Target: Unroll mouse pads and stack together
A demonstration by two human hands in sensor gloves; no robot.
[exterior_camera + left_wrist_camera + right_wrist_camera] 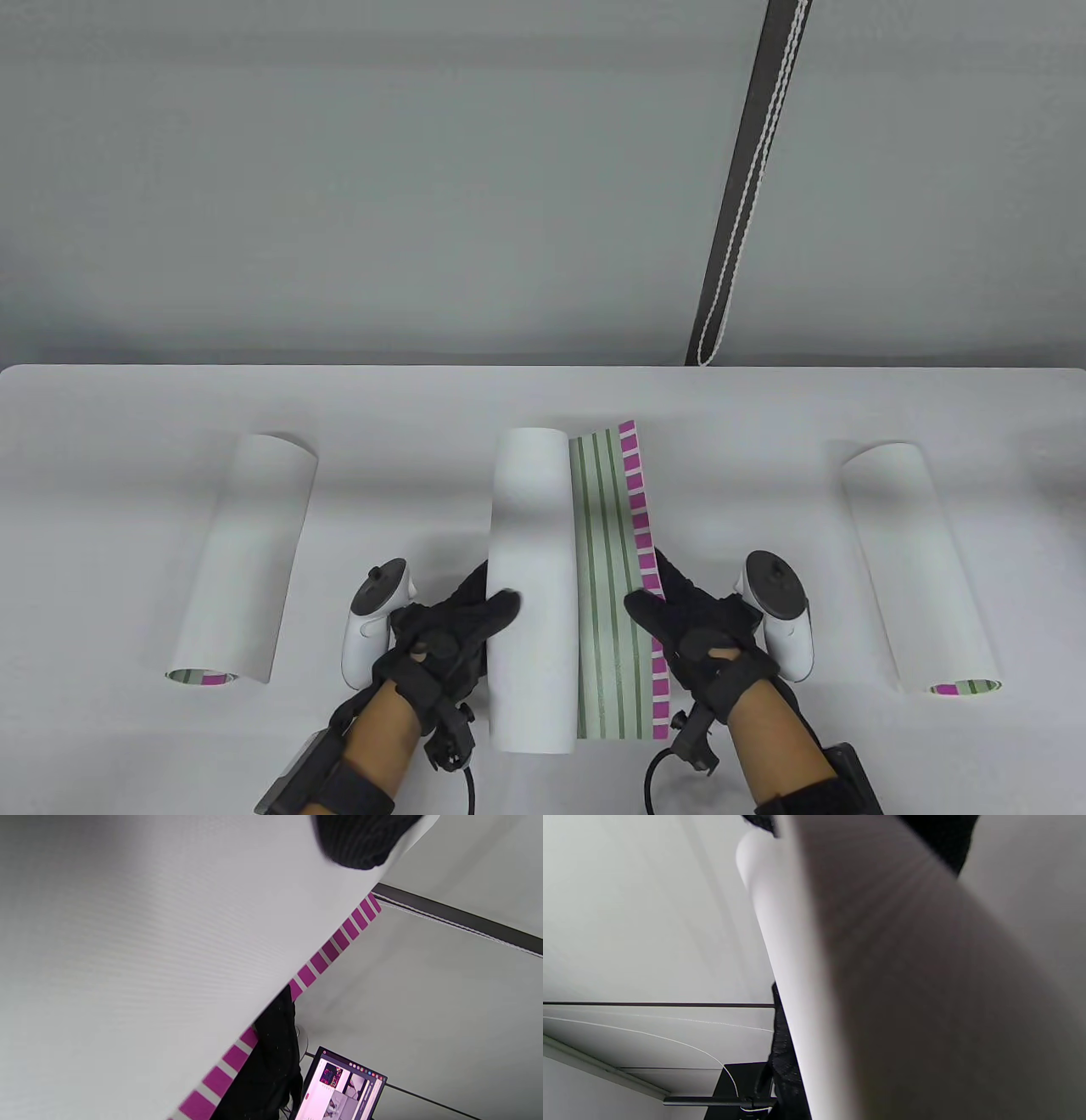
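The step in hand is the unrolling of the middle pad (pixel 585 586), which lies at the bench (pixel 543 399) centre, near the front edge. Its left part is a white roll; its right part lies open, showing green stripes and a magenta-checked border. The left hand (pixel 445 632) holds the roll, thumb resting on its upper surface, fingers behind it and out of sight. The right hand (pixel 691 632) pinches the free right edge of the middle pad – thumb on the striped face, fingers beneath the border, which is lifted slightly off the bench. Both wrist views are filled with the pad's white backing and confirm little beyond close contact. Two further pads are fully rolled and untouched: the left roll (pixel 242 560) and the right roll (pixel 920 564), each well apart from the centre. Judged from this layout, the task is at an early stage. The next move probably calls for drawing the two hands apart – roll leftward, edge held – until the middle pad lies flat, then pressing out any curl.
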